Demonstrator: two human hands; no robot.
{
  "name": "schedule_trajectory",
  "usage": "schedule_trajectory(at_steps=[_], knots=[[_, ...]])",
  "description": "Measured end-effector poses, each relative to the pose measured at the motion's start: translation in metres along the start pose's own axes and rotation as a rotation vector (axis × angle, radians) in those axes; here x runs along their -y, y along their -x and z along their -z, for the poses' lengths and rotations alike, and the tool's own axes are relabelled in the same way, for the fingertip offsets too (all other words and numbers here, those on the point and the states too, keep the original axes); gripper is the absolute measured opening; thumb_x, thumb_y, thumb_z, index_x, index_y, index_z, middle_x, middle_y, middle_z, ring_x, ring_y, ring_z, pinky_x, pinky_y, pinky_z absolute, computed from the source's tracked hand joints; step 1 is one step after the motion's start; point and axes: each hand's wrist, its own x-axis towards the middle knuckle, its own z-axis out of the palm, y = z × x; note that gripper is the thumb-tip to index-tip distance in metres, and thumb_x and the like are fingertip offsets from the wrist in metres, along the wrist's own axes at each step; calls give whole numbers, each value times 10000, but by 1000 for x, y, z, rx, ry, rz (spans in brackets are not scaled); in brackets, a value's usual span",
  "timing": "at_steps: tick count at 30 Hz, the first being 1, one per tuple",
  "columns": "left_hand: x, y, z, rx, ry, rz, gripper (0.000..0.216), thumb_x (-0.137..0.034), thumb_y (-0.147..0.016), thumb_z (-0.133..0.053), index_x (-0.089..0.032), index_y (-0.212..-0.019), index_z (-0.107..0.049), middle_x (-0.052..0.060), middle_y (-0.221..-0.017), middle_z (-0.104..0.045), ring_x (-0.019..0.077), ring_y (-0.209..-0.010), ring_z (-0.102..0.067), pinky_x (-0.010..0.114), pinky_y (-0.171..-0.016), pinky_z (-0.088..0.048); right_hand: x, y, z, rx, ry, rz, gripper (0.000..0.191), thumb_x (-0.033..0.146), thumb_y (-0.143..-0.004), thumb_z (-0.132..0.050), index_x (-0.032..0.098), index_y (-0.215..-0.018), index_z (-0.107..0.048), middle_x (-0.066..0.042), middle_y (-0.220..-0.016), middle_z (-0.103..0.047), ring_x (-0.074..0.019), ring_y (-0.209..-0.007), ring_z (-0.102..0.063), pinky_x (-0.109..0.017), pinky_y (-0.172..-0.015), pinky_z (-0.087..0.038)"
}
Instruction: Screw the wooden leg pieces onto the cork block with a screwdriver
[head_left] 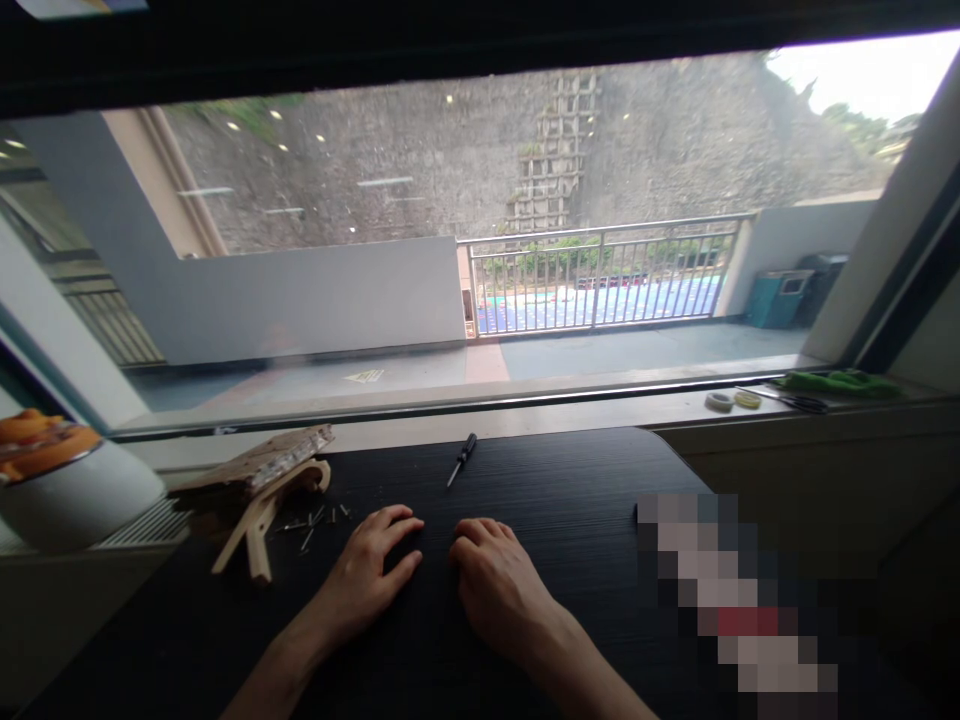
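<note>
My left hand (373,565) rests palm down on the black table (585,480), its thumb and fingers apart and nothing in them. Beside it, my right hand (499,575) lies on the tabletop with its fingers curled under; I see nothing held in it. Beyond both hands is a dark-handled screwdriver (463,458), its tip toward me. Left of my left hand, several loose screws (313,522) are scattered. Pale wooden pieces (259,525) lie near them, with a flat, rough-edged board (262,460) tilted above.
On the sill at right are tape rolls (720,401), scissors (795,401) and a green bundle (840,384). A white pot (82,495) stands at left. A blurred-out object (735,590) is at the table's right side. Behind the table is a wide window (330,300).
</note>
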Motion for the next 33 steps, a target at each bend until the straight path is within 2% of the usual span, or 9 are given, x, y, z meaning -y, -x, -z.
schedule_trajectory(at_steps=[13, 18, 22, 26, 29, 33], knots=[[-1, -1, 2, 26, 3, 11, 307, -332, -836, -532, -243, -1106, -648, 76, -1208, -577, 245, -1137, -535, 407, -991, -446, 1, 0, 2, 6, -10, -1, 209, 84, -782, -503, 200, -894, -635, -47, -1055, -620, -185, -1016, -519, -299, -899, -351], [-1, -7, 15, -83, -19, 27, 305, -374, -838, -527, -241, -1080, -655, 75, -1192, -585, 248, -1135, -536, 406, -989, -443, 2, 0, 3, 10, -7, -7, 215, 84, -779, -494, 199, -871, -650, -44, -1027, -633, -184, -983, -536, -297, -880, -365], [14, -19, 51, -164, -81, 23, 309, -412, -825, -534, -239, -1046, -663, 66, -1173, -599, 248, -1104, -551, 397, -981, -433, 3, 0, 6, 18, -10, -12, 245, 72, -775, -480, 207, -876, -659, -33, -1037, -638, -174, -991, -543, -283, -882, -371], [59, -34, 104, -280, -101, 95, 327, -444, -759, -579, -222, -974, -685, 65, -1123, -630, 267, -1114, -539, 394, -1023, -380, 2, -1, 6, 25, -13, -16, 296, 56, -785, -441, 213, -894, -667, -35, -1078, -642, -178, -1033, -546, -289, -904, -373], [101, -42, 144, -351, -46, 379, 295, -397, -743, -583, -181, -920, -682, 85, -1086, -641, 280, -1081, -548, 399, -1011, -382, 2, -2, 5, 28, -21, -11, 318, 32, -762, -427, 197, -883, -671, -61, -1111, -641, -201, -1075, -543, -315, -927, -373], [145, -40, 180, -393, -65, 582, 283, -346, -834, -568, -121, -985, -646, 106, -1072, -627, 272, -1047, -563, 422, -965, -421, -2, -4, 1, 60, -13, 1, 321, 30, -752, -407, 170, -870, -669, -108, -1160, -630, -240, -1115, -541, -366, -947, -386]])
